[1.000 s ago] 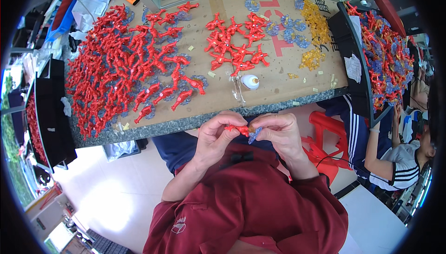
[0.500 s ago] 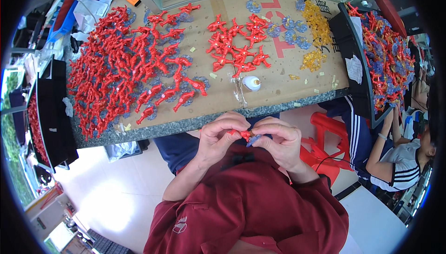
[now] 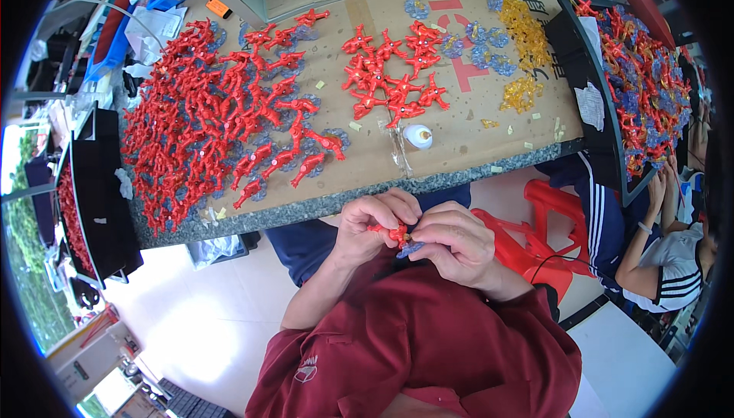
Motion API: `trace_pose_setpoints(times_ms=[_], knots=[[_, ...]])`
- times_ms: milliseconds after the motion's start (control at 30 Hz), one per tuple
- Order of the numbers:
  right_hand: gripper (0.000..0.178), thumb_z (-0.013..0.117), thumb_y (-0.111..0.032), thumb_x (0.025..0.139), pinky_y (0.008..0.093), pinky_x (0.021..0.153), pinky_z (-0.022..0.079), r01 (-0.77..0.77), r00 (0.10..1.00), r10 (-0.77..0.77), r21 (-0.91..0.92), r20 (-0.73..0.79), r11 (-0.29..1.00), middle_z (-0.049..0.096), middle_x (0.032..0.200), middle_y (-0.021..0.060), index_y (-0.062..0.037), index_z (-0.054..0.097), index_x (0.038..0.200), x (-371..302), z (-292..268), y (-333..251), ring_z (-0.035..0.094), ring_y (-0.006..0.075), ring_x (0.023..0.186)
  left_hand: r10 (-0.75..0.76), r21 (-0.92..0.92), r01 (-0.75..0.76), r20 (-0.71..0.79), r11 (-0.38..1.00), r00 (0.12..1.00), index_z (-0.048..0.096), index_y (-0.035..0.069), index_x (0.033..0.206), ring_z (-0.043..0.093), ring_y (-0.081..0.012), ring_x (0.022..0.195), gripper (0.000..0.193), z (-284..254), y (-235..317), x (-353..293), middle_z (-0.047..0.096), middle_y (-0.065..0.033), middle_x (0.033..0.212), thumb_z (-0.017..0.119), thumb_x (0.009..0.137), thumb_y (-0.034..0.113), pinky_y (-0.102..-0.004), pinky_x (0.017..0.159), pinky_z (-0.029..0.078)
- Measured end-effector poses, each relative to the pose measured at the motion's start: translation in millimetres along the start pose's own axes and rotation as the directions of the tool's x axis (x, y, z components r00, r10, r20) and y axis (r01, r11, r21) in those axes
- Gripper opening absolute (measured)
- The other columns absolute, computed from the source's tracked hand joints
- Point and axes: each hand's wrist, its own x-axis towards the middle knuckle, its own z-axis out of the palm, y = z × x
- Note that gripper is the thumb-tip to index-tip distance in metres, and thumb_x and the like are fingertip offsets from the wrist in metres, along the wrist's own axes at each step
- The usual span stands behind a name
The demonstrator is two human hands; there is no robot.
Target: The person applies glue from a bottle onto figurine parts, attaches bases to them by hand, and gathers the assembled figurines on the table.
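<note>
In front of my chest, just off the table's near edge, both hands meet around one small part. My left hand (image 3: 364, 227) pinches a small red plastic figure (image 3: 396, 234) between thumb and fingers. A translucent blue piece (image 3: 410, 250) sits against the figure's lower end, gripped by the thumb and fingers of my right hand (image 3: 456, 240). A bit of yellow shows where they meet; whether they are joined I cannot tell. Beyond my hands a small white bottle (image 3: 418, 136) stands on the cardboard, near a loose group of red figures (image 3: 394, 81).
At the left lies a big heap of red figures (image 3: 206, 120) with blue pieces. Yellow translucent pieces (image 3: 526, 32) and blue ones (image 3: 489, 47) lie at the far right. Black bins (image 3: 590, 89) (image 3: 103, 188) flank the table. A person (image 3: 664, 265) sits at right, by a red stool (image 3: 547, 211).
The red figure has turned in my fingers and more of it shows. My hands remain together around the same part. The whole view has shifted slightly.
</note>
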Motion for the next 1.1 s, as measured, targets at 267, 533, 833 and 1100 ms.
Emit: trace_pose_setpoints(times_ms=[267, 533, 833, 1100], knots=[[0.028, 0.076, -0.004, 0.056, 0.0299, 0.060, 0.048, 0.007, 1.000, -0.007, 0.008, 0.023, 1.000, 0.061, 0.075, 0.0112, 0.0016, 0.062, 0.080, -0.7, -0.3, 3.9, 0.059, 0.0243, 0.068, 0.005, 0.177, -0.017, 0.072, 0.984, 0.997, 0.060, 0.006, 0.082, 0.056, -0.0267, 0.088, 0.012, -10.3, 10.1, 5.0, 0.063, -0.0108, 0.087, 0.068, 0.073, 0.006, -0.0362, 0.074, 0.046], [0.026, 0.074, 0.000, 0.058, 0.0317, 0.062, 0.048, -0.006, 0.998, -0.001, 0.093, 0.070, 0.996, 0.061, 0.076, 0.0120, 0.0023, 0.061, 0.081, -1.1, -1.9, 10.1, 0.059, 0.0253, 0.069, -0.069, 0.401, 0.035, 0.071, 0.915, 0.995, 0.062, 0.006, 0.079, 0.058, -0.0274, 0.081, 0.014, -6.3, 24.6, 5.5, 0.064, -0.0117, 0.083, 0.071, 0.070, 0.008, -0.0380, 0.072, 0.047], [0.038, 0.076, -0.005, 0.056, 0.0333, 0.070, 0.048, -0.150, 0.988, 0.153, -0.104, 0.022, 0.983, 0.062, 0.089, 0.0122, 0.0005, 0.062, 0.090, 13.9, -15.1, 14.6, 0.060, 0.0267, 0.080, -0.068, 0.865, 0.157, -0.141, 0.477, 0.988, 0.063, 0.005, 0.083, 0.058, -0.0217, 0.084, 0.020, 24.6, 65.7, 22.5, 0.061, -0.0061, 0.088, 0.068, 0.065, -0.002, -0.0341, 0.073, 0.045], [0.040, 0.074, -0.010, 0.062, 0.0363, 0.076, 0.043, -0.137, 0.980, 0.058, -0.439, -0.188, 0.888, 0.061, 0.090, 0.0099, -0.0023, 0.059, 0.099, 42.1, -5.9, 49.4, 0.053, 0.0267, 0.090, 0.081, 0.738, -0.104, 0.211, -0.667, 0.974, 0.063, 0.008, 0.089, 0.049, -0.0186, 0.098, 0.026, 18.9, 57.1, 71.7, 0.059, -0.0002, 0.085, 0.068, 0.064, 0.014, -0.0404, 0.083, 0.026]])
